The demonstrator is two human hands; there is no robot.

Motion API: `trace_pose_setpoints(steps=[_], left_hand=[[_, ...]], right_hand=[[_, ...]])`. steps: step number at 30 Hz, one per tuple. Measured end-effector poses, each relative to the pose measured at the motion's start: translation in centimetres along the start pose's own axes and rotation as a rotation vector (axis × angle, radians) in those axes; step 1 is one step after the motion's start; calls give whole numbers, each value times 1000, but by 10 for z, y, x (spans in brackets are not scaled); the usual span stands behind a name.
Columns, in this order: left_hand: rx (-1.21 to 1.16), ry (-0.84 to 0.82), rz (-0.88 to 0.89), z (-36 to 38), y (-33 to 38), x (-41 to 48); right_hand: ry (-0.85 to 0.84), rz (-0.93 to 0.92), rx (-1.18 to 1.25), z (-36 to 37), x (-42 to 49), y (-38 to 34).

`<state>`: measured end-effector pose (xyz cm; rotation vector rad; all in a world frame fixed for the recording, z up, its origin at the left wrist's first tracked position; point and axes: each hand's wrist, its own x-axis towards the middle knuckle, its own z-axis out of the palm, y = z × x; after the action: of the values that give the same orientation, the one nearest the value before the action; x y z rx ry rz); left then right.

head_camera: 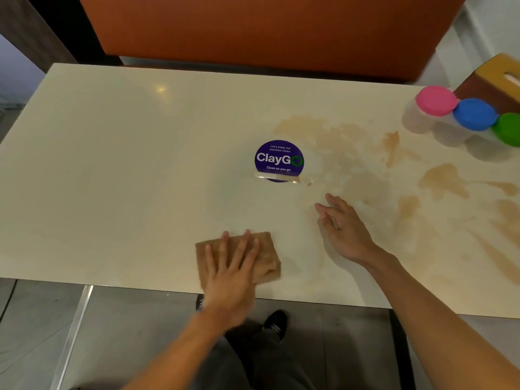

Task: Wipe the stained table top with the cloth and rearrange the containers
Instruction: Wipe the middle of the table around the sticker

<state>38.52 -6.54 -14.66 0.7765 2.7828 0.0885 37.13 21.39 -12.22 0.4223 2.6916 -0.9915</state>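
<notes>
From the head camera, looking down over the person's arms: the left hand (229, 266) lies flat on a folded tan-brown cloth (267, 258), fingers straight and spread, pressing it against the cream, glossy table top (112, 170) close to the near edge. The cloth sticks out past the fingertips and to their right. The right hand (342, 225) rests just beyond and to the right of the cloth, fingers loose and slightly parted, grasping nothing, its tips at the fringe of the light brown smeared stain (365, 164).

That stain spreads away from the right fingertips toward the far right of the table and runs down to the near right edge; it looks thin and streaky, so I'd judge some passes have been made, but most of it remains. Left of the cloth hand the surface shows no stain. A round purple sticker (279, 160) sits just beyond the right fingertips.

Well past the stain, at the far right corner, three clear plastic containers stand touching in a row, with a pink lid (436, 100), a blue lid (475, 114) and a green lid (508, 129), beside a brown and yellow box (495, 80). Rearranging them appears not yet begun.
</notes>
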Motion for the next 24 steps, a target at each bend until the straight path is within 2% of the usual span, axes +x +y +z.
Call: trace_pose_setpoints(steps=[3,7,11,16,20,21,24], left_hand=[[-76,6,-50,1,58,9],[-78,-37,110,-3,85,0],[23,-45,394,0,47,-26],[121,-98,464,-5,-24,-48],[54,-38,339,-18,-71,-36],[-47,-10,241,-18,-65,-30],[-327,102,-202,-18,-11,-2]], right_hand=[[-8,4,10,0,2,0],[-39,-12,-12,-3,3,3],[-47,-25,31,-7,4,8],[-46,-37,82,-11,3,11],[-55,-59,133,-12,2,13],[-63,-62,141,-14,1,15],[-68,-75,192,-12,1,16]])
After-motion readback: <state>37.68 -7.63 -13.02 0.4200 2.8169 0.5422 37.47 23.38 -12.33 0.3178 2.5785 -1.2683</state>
